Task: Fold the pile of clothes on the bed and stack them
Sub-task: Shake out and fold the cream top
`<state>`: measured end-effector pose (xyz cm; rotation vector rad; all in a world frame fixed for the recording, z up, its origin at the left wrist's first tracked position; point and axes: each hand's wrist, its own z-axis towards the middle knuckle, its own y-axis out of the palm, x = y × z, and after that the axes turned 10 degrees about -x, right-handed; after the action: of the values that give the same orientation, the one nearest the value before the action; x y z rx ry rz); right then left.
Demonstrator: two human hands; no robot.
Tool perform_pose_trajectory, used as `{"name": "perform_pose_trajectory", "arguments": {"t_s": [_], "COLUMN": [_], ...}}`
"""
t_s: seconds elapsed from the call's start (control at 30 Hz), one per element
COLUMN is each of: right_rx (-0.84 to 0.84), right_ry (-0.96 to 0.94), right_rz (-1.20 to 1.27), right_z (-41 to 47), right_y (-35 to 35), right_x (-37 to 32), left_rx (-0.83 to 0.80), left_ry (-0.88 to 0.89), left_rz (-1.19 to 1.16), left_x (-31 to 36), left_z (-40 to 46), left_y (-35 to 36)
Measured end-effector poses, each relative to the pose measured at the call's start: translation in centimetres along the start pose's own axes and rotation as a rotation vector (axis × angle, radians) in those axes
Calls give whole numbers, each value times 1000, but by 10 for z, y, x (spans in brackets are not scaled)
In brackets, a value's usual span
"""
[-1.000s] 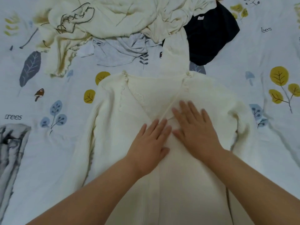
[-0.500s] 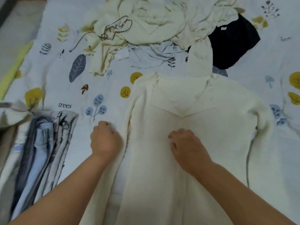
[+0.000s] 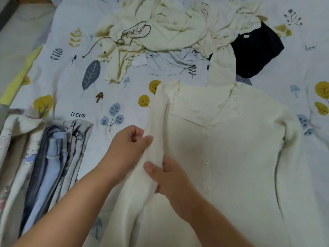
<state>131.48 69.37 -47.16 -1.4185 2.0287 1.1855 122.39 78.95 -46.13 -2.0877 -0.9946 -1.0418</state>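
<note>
Head view, near to far. Your right hand (image 3: pixel 170 177) pinches the left sleeve of the cream cardigan (image 3: pixel 231 157), thumb on top, fingers curled under the fabric. Your left hand (image 3: pixel 128 148) grips the same sleeve just above it, fingers curled round the sleeve edge. Both sit at the cardigan's left side, close together.

Cardigan lies flat, front up, buttoned, on the bedsheet (image 3: pixel 106 90). Long axis runs near to far: hem toward you, V-neck pointing away. The other sleeve lies folded down along the body on the far side from your hands.

Left of your arms: stack of folded clothes (image 3: pixel 44 157), pale blue, grey and printed layers, edges facing the cardigan, apart from it.

Sheet is white with leaf, mushroom and tree prints plus the word "trees".

Farther up: unfolded pile (image 3: pixel 169 27), cream garments with a dark cord, a pale grey piece underneath. Dark navy garment (image 3: pixel 256 50) lies at the pile's right edge. A cream sleeve from the pile reaches the cardigan's collar.

Top left: bed edge, a yellow strip and grey surface beyond.
</note>
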Motion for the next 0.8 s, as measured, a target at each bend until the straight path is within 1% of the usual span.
{"name": "perform_pose_trajectory", "arguments": {"t_s": [0.07, 0.13, 0.2, 0.27, 0.3, 0.4, 0.47, 0.5, 0.57, 0.63, 0.73, 0.8], "right_rx": [42, 125, 202, 279, 351, 681, 806, 841, 868, 848, 822, 815], "right_ry": [-71, -93, -29, 71, 107, 194, 275, 287, 295, 352, 418, 441], "right_rz": [70, 53, -41, -138, -194, -528, -775, -848, -908, -1012, -1110, -1066], "right_z": [-14, -31, -50, -63, -66, -62, -57, -54, -50, -48, -52, -57], "right_y": [-10, -31, -56, -80, -91, -119, -125, -124, -119, -115, -122, -130], "right_x": [-16, -34, -51, -61, -62, -51, -41, -36, -27, -16, -1, 4], "left_rx": [-80, -146, -136, -86, -59, 17, 55, 62, 62, 23, -103, -191], "left_ry": [34, 55, 56, 38, 32, 85, 152, 181, 265, 390, 539, 557], "left_rz": [-76, -101, -30, 66, 128, 398, 572, 638, 786, 942, 1103, 1183], "left_x": [13, 22, 23, 18, 14, 5, 3, 4, 5, 8, 19, 27], "left_z": [-3, -1, 5, 17, 23, 45, 61, 69, 84, 101, 122, 136], "left_y": [7, 13, 19, 24, 25, 29, 34, 36, 43, 50, 63, 71]}}
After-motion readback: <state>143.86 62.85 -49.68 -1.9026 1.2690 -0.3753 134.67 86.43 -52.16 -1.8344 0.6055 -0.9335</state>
